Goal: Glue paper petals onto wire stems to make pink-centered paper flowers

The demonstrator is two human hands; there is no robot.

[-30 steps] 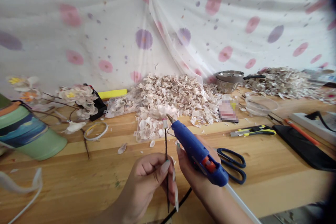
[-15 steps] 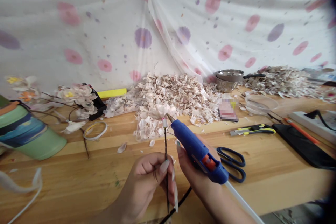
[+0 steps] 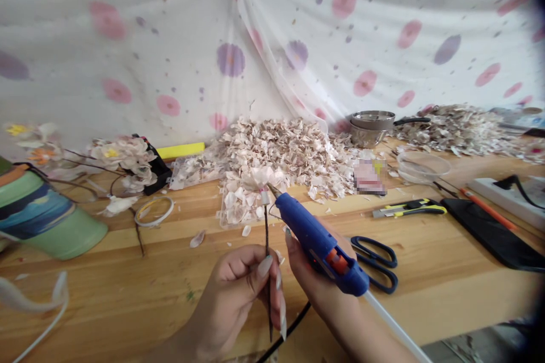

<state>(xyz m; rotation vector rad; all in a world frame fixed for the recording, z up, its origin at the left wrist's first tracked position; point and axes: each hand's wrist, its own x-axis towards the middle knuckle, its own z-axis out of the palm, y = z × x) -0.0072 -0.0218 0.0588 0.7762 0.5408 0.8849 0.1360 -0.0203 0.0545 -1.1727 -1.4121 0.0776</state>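
Note:
Between the thumb and fingers of my left hand (image 3: 247, 289) is a thin dark flower stem (image 3: 267, 232), held upright. A whitish collar (image 3: 264, 197) and pale petals (image 3: 266, 176) top the stem; they blend into the pile behind. My right hand (image 3: 313, 272) is wrapped round a blue hot glue gun (image 3: 317, 241), whose metal nozzle (image 3: 271, 188) points up and left, right beside the collar. Whether the nozzle touches it I cannot tell. From the gun's back end a white glue stick (image 3: 394, 323) sticks out.
A heap of pale petal-like flakes (image 3: 276, 147) lies behind my hands. Dark-handled scissors (image 3: 377, 261), a yellow-black utility knife (image 3: 411, 208) and a black phone (image 3: 485, 232) are at right. Left are a green painted pot (image 3: 80, 232), a tape roll (image 3: 154, 211) and finished flowers (image 3: 123, 156).
Both hands, the stem and the glue gun keep nearly the same pose. The whole view has shifted very slightly.

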